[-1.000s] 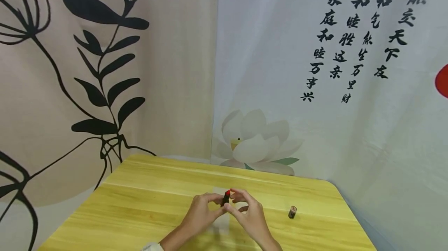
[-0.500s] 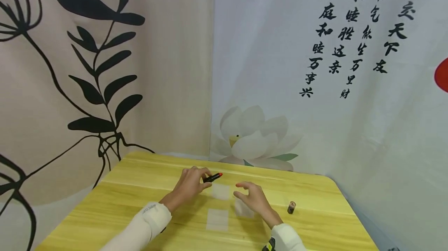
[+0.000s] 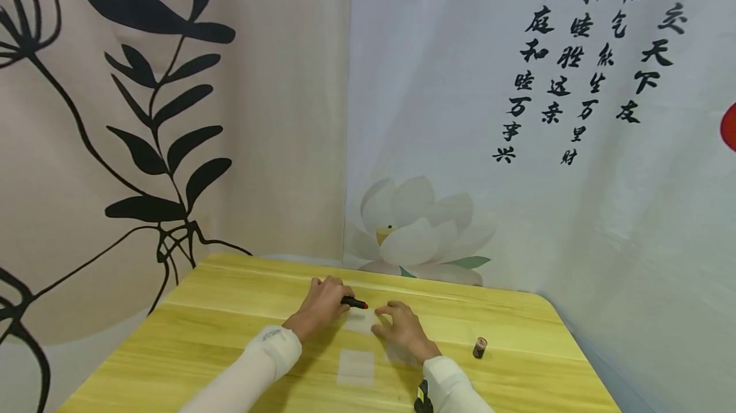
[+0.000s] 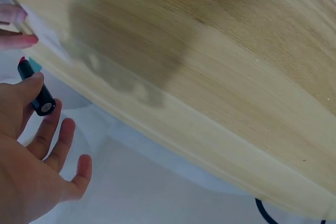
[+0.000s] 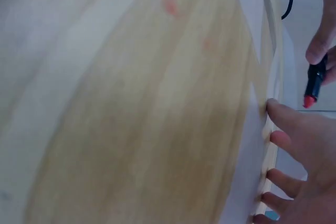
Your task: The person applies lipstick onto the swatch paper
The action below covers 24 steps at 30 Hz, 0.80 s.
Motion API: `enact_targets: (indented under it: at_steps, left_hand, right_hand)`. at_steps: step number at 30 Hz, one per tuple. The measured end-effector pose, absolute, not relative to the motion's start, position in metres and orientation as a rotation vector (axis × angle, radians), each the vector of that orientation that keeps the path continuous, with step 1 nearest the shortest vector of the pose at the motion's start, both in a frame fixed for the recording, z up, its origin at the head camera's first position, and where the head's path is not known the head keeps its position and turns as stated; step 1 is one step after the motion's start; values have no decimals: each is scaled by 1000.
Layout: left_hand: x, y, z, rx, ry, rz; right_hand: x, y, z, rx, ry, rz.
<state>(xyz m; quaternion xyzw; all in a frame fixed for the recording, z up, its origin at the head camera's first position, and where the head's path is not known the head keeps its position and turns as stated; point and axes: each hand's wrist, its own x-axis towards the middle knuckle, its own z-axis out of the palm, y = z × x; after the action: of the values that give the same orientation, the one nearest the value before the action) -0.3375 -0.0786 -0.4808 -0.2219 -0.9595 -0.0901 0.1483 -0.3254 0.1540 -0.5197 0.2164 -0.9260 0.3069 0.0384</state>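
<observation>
A black lipstick (image 3: 352,302) with its red bullet bare is pinched in my left hand (image 3: 324,303), near the back of the table. In the left wrist view the lipstick (image 4: 44,101) sits between thumb and fingers, the other fingers spread loosely. My right hand (image 3: 402,327) hovers low beside the red tip, fingers slightly bent and apart, holding nothing. Red colour marks one right fingertip (image 4: 27,41). Under and around the hands lie thin white paper squares: one at the back (image 3: 358,322), one nearer (image 3: 355,368), and one partly hidden below the right hand (image 3: 400,354).
A small dark cap (image 3: 480,348) stands on the yellow wooden table (image 3: 529,374) at the right. Behind the table hang printed cloths, one with a lotus flower (image 3: 422,234). A black item with yellow (image 3: 423,398) is at the right wrist.
Both hands were at the lipstick a second ago. They parted, the left carrying the lipstick back and left, and now the lipstick tip and right fingers are closer together again.
</observation>
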Motion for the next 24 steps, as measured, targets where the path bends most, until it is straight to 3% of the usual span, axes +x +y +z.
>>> enact_targets:
  at_steps: [24]
  left_hand:
    - [-348,-68,-495,-757,-2585,-36]
  right_hand:
    - [-329,159,-519,725,-2870,844]
